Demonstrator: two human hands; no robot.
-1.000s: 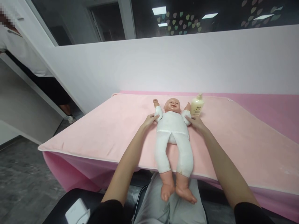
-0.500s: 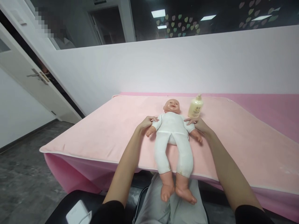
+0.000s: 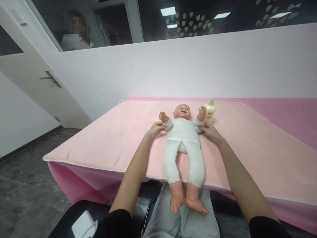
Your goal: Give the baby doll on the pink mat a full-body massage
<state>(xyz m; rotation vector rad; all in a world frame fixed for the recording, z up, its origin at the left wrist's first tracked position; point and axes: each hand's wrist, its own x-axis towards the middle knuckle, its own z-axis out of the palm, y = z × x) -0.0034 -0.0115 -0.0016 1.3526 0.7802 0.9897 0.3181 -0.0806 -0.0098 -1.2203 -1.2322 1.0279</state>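
Note:
A baby doll (image 3: 183,132) with a white cloth body lies on its back on a pink towel (image 3: 116,132), its head toward the wall and its feet over the near edge. Both of its arms point upward, bent beside the head. At the sleeve on the picture's left, my left hand (image 3: 156,128) is closed with its fingertips on the doll's arm. On the other side my right hand (image 3: 210,131) grips the opposite sleeve, some fingers hidden behind it. A pale yellow pump bottle (image 3: 209,111) stands just behind the doll's raised hand, partly covered by it.
The towel covers a table with a pink cloth (image 3: 284,115) showing at the right. Below left, a white device with a cable (image 3: 83,224) rests on a black chair (image 3: 71,211). A white door (image 3: 49,89) is at the left; a person (image 3: 76,36) shows through the window.
The doll's forearms have swung from pointing down beside its body to pointing up by its head, with my hands at its sleeves. The door gap has closed, and the person behind the window has shifted right.

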